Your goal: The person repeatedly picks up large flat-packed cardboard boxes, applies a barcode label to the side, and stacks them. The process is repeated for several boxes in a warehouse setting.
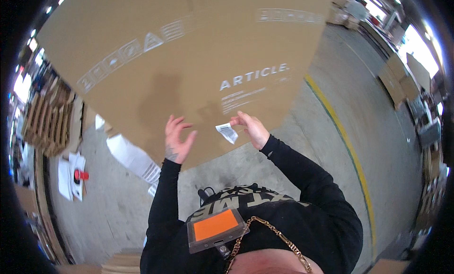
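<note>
A large brown cardboard box (189,92) with white printing fills the space in front of me. My right hand (254,130) pinches a small white label (227,132) with dark print between thumb and fingers, close to the box's lower part. To its left, my left hand (178,136) is raised near the same box face, fingers apart and nothing in them. From the box's lower left edge hangs a long strip of white label sheets (134,158), partly hidden behind the box.
Wooden pallets (51,118) are stacked at the left. On the concrete floor lie white papers with a red-handled tool (81,175). A yellow line (338,125) runs along the floor at right, with cardboard boxes (399,80) beyond it.
</note>
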{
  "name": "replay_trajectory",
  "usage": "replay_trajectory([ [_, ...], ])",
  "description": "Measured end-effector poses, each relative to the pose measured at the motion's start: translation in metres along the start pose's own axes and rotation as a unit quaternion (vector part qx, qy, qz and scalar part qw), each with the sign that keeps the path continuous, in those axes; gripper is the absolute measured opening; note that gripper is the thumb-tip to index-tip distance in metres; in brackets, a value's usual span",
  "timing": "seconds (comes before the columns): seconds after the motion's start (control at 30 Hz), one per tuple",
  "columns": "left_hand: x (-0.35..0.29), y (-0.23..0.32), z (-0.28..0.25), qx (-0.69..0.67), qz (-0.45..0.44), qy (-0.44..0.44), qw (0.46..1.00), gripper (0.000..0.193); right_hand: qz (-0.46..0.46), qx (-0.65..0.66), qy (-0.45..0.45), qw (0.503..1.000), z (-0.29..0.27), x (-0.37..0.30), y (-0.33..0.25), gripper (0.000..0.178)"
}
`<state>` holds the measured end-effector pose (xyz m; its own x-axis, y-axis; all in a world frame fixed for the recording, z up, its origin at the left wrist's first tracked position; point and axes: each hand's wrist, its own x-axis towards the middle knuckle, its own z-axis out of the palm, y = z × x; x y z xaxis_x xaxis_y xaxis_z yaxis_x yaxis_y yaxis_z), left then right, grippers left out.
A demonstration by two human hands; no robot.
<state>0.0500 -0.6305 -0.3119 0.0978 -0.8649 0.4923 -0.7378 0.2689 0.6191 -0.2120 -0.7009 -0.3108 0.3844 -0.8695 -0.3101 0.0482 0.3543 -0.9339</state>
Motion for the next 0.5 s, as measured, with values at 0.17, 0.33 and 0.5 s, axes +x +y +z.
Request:
replay_trajectory([
  [0.17, 0.069, 0.147, 0.056, 0.076, 0.23, -0.096, 0.965, 0.02, -0.146, -0.062, 0.02, 0.987, -0.066, -0.041, -0.044, 0.05],
  [0.33, 0.098, 0.22, 0.108, 0.094, 0.317, -0.132, 0.934, 0.018, -0.255, -0.149, 0.113, 0.949, -0.13, -0.08, -0.07, 0.051],
  [0.5, 0.125, 0.234, 0.136, 0.057, 0.361, -0.146, 0.919, 0.015, -0.318, -0.13, 0.209, 0.916, -0.145, -0.08, -0.072, 0.043],
])
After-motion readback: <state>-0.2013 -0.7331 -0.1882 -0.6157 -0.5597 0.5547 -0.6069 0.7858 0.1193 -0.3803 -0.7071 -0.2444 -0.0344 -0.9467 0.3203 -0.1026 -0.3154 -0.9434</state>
